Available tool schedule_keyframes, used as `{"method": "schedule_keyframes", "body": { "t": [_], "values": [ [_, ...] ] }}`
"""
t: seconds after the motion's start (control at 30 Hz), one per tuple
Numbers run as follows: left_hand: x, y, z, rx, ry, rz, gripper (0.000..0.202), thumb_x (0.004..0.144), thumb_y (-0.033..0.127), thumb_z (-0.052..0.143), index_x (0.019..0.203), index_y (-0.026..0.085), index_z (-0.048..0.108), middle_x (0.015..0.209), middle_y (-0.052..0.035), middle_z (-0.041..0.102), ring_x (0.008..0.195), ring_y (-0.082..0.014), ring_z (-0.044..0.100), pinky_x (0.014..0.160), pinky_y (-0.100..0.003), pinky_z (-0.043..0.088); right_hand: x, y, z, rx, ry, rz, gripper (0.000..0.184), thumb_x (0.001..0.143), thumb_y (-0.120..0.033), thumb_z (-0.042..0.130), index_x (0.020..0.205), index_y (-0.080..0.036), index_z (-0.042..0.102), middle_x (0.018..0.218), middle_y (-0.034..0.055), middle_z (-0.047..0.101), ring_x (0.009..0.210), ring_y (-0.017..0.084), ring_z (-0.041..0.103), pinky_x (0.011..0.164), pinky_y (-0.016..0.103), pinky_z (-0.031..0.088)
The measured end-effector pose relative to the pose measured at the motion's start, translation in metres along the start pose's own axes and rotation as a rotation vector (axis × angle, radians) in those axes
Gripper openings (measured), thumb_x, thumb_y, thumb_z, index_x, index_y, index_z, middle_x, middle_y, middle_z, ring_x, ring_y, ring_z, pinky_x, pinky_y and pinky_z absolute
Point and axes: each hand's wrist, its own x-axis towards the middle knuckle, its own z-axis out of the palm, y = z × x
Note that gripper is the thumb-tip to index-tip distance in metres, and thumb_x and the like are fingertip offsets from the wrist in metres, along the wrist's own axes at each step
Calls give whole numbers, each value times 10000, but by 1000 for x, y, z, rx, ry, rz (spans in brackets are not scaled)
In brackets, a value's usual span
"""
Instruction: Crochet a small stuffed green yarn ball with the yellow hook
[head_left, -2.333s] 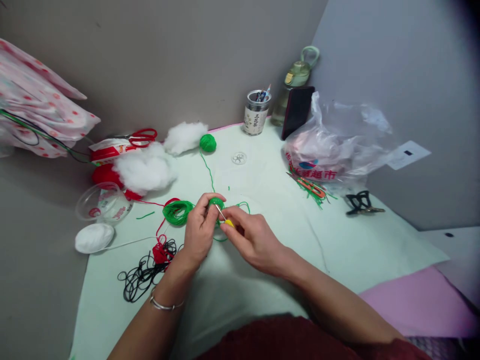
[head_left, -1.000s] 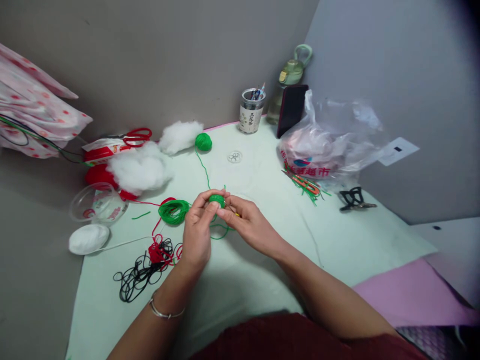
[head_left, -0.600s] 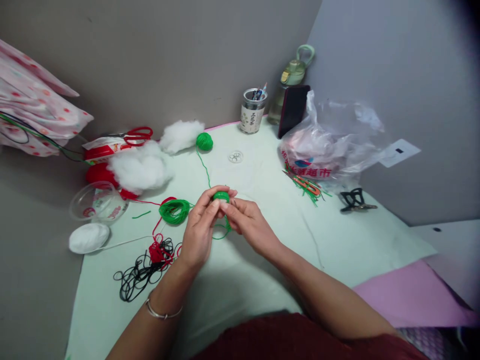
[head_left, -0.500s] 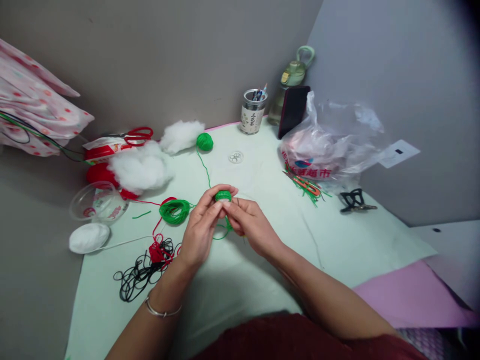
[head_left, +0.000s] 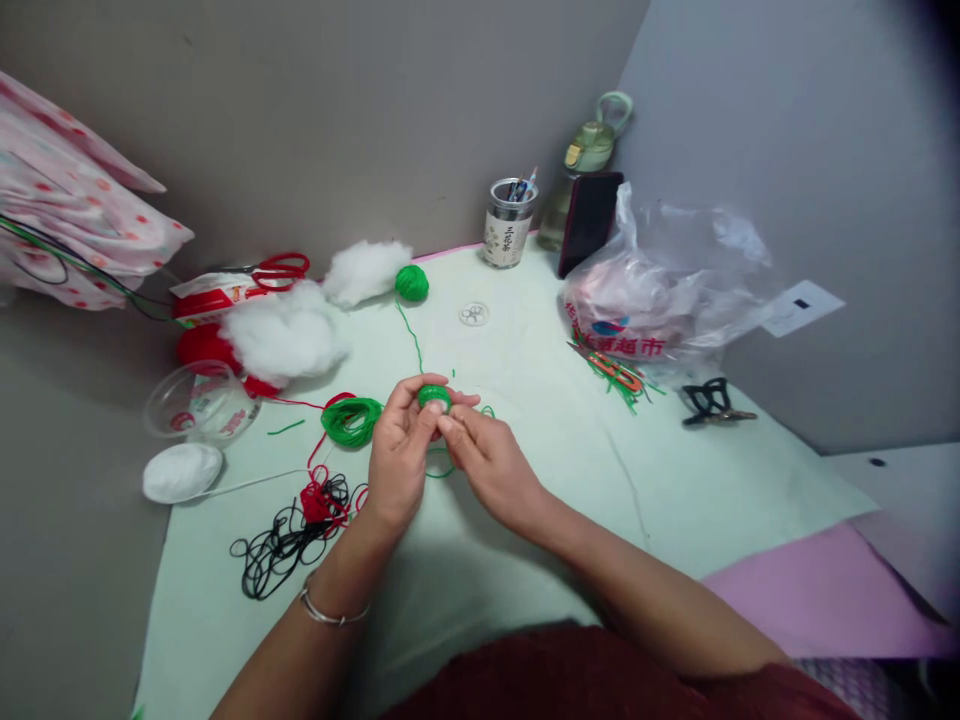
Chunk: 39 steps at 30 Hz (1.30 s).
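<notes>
My left hand (head_left: 401, 450) is closed around a small, round piece of green crochet work (head_left: 433, 398), its thumb at the near edge. A pale patch shows at the front of the piece. Against its lower right edge, my right hand (head_left: 491, 460) is pinched with thumb and fingers together; whatever lies between them is hidden. Green yarn (head_left: 441, 474) loops on the table below the hands. Just left of my left hand lies a coil of green yarn (head_left: 351, 422), and a green yarn ball (head_left: 412, 284) trails a strand toward the hands.
White stuffing (head_left: 285, 335), red-handled scissors (head_left: 281, 270), a clear plastic bowl (head_left: 199, 405), a white yarn ball (head_left: 182, 471) and tangled black cord (head_left: 277, 550) lie left. Behind stand a pen tin (head_left: 508, 235) and a phone (head_left: 590, 222). Rightward are a plastic bag (head_left: 660, 290) and orange-handled snips (head_left: 619, 372).
Both hands have shifted slightly left with the green crochet piece, which is now tilted more. My right hand has turned, and the thin rod seen by its fingers earlier is out of sight.
</notes>
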Motion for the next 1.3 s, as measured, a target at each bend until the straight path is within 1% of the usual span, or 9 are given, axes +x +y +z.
{"method": "schedule_keyframes", "body": {
  "t": [0.1,0.23,0.33,0.4,0.53,0.67,0.93,1.1,1.3],
  "values": [
    [2,3,-3,-8,20,-16,267,950,372,698,1124,224,558,871,-30,771,924,-247,791,816,-370,611,-3,-4,2,-140,-60,-55,292,1007,-309,455,733,-235,385,658,-56,403,599,120,350,605,282,278],
    [7,5,-15,147,106,72,189,961,335,667,1092,217,600,874,-12,744,915,-211,765,842,-333,577,-3,-14,-14,-165,-234,-31,147,1003,-356,562,1002,-209,569,920,5,588,747,142,508,725,293,400],
    [9,6,-22,328,142,195,131,970,302,642,1065,214,626,873,-3,725,891,-182,736,863,-307,539,-3,-19,-30,-241,-283,-44,305,1024,-363,554,1293,-220,571,1195,81,583,1006,192,578,930,362,446],
    [9,6,-23,399,130,208,104,984,299,614,1048,217,619,826,10,706,830,-171,721,837,-302,525,-1,-20,-36,-267,-233,-67,296,1053,-330,480,1304,-218,587,1218,99,552,1088,211,570,979,387,445],
    [8,8,-19,423,126,175,124,996,333,580,1035,221,617,735,32,650,709,-161,678,746,-299,519,3,-17,-39,-83,-45,-69,270,1052,-300,445,1183,-199,658,1039,63,575,833,156,569,743,304,474],
    [7,8,-15,431,93,151,151,987,353,599,1060,223,625,642,62,578,562,-138,610,607,-279,479,2,-21,-38,222,-212,96,278,1061,-393,465,1196,-201,613,663,-54,536,514,102,392,509,246,325],
    [6,8,-15,528,75,187,154,976,268,603,1110,222,662,827,3,659,735,-156,608,699,-289,471,2,-21,-36,219,-275,75,373,1071,-418,426,925,-174,667,786,-9,563,632,99,418,581,252,345],
    [6,9,-13,523,75,170,175,965,247,614,1129,226,672,928,-14,681,810,-158,610,770,-289,478,7,-11,-34,338,-308,190,267,991,-389,554,918,-169,685,646,-47,550,538,88,452,531,235,340],
    [7,7,-15,538,74,167,191,966,253,628,1148,239,682,947,-18,671,817,-164,591,748,-292,461,7,-8,-34,402,-324,237,276,995,-369,515,926,-166,690,495,-89,504,414,66,354,475,216,277]
  ]
}}
